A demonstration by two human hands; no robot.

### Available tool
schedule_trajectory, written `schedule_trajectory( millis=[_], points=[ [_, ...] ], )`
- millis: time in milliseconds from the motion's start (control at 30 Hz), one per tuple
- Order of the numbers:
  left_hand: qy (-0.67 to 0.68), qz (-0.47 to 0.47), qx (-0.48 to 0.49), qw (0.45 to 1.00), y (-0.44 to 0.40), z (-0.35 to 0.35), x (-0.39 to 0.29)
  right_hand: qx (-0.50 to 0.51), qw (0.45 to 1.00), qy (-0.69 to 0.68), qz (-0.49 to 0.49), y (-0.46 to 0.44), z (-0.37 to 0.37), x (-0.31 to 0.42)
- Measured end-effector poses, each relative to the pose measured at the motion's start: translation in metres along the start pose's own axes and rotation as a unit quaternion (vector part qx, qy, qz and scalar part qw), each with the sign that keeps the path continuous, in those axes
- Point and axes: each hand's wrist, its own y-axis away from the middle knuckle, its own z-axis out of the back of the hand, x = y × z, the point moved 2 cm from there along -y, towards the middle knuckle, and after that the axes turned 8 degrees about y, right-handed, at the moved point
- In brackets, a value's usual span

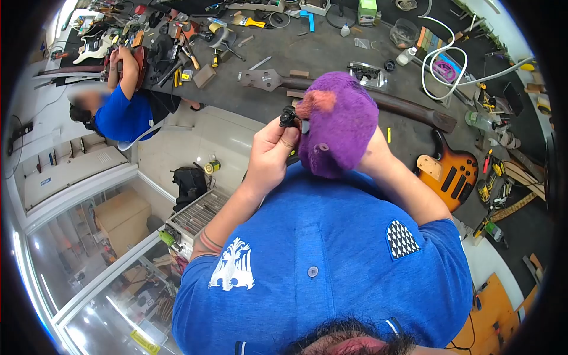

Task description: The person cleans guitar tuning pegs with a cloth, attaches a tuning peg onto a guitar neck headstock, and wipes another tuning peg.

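Note:
Pinched between the thumb and fingers of my left hand is a small black tuning machine. Right beside it is a fluffy purple polishing cloth with an orange-stained patch, which covers most of my right hand. The fingers of that hand are hidden inside or behind the cloth. Beyond my hands, a dark guitar neck lies across the bench, its headstock to the left. To my right lies a sunburst guitar body.
The dark workbench carries pliers, a wood block, a brush, a metal hardware piece and a coiled white hose. A co-worker in blue works at the far left. A drawer with tools is below left.

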Motion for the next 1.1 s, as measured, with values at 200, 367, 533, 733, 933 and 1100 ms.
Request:
schedule_trajectory(
  millis=[200,367,533,733,933,1100],
  points=[
    [-0.087,-0.046,0.028,0.995,-0.003,0.007,-0.009,0.01,0.95,-0.271,-0.155,-0.006,0.007,-0.013],
    [-0.482,-0.26,0.106,0.83,-0.018,0.017,-0.026,0.08,0.975,0.178,0.108,-0.006,0.009,-0.007],
    [-0.331,-0.15,0.066,0.929,-0.016,0.023,-0.012,0.111,0.969,0.204,0.081,-0.007,0.011,-0.023],
    [-0.104,-0.101,0.046,0.988,-0.014,0.023,-0.003,0.094,0.957,0.272,0.042,-0.017,0.009,-0.016],
    [-0.21,-0.127,0.021,0.969,-0.014,0.035,0.002,0.045,0.978,0.203,-0.011,-0.014,-0.003,-0.029],
    [-0.235,-0.13,0.048,0.962,-0.013,0.028,0.01,0.029,0.995,0.057,-0.072,-0.006,-0.001,-0.054]
  ],
)
